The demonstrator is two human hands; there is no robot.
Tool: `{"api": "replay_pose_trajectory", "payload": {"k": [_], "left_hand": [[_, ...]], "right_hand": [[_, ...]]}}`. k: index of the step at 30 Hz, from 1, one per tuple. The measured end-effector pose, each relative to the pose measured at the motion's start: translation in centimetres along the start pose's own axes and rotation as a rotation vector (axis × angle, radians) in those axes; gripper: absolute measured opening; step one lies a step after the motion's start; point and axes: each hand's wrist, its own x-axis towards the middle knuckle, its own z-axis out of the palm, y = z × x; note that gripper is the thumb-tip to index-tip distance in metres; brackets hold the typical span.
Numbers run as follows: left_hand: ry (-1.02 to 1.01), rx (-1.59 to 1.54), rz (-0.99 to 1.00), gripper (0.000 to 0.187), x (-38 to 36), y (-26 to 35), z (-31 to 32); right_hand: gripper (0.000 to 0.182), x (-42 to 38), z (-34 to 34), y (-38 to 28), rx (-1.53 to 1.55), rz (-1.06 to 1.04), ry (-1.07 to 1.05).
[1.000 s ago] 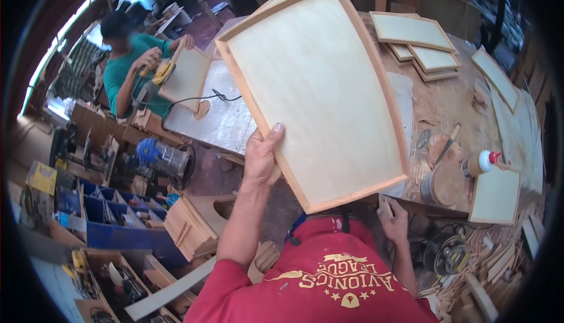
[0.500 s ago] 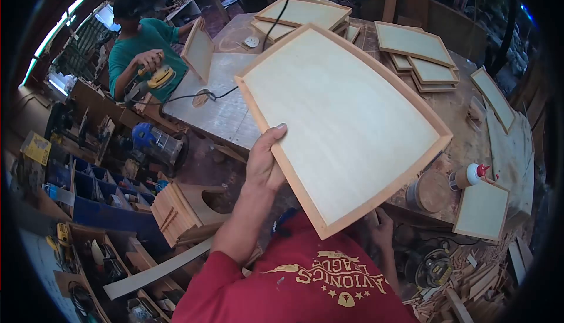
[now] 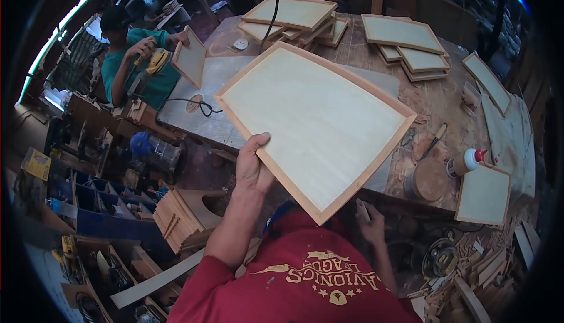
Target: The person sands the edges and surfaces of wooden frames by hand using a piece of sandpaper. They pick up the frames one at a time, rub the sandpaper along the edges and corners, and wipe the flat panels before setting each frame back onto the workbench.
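Note:
A pale panel with a raised wooden rim is held up in front of me, tilted over the table edge. My left hand grips its left rim, thumb on top and fingers underneath. Low beside the panel's bottom corner is my right hand, its fingers bent around a small, flat, light piece that I cannot make out. It is apart from the panel. A round wooden lid or tin and a white glue bottle with a red cap stand on the table to the right.
Stacked framed panels lie at the back, with another stack to their right. A co-worker at the left holds a yellow sander against a panel. A cord runs across the table. Wood scraps cover the floor at lower right.
The held panel has moved left and a little flatter with my left hand. My right hand has come further into view. The co-worker's sander has risen to the panel.

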Motion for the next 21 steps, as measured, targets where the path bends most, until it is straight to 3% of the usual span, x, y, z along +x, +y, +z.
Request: {"api": "replay_pose_trajectory", "payload": {"k": [12,21], "left_hand": [[0.054,0.025,-0.007,0.055,2.0,1.2,-4.0],[0.028,0.123,0.009,0.054,3.3,6.0,-7.2]], "right_hand": [[0.041,-1.0,3.0,-1.6,-0.111,-0.013,0.093],[0.042,-1.5,8.5,-5.8,-0.223,0.039,0.082]]}}
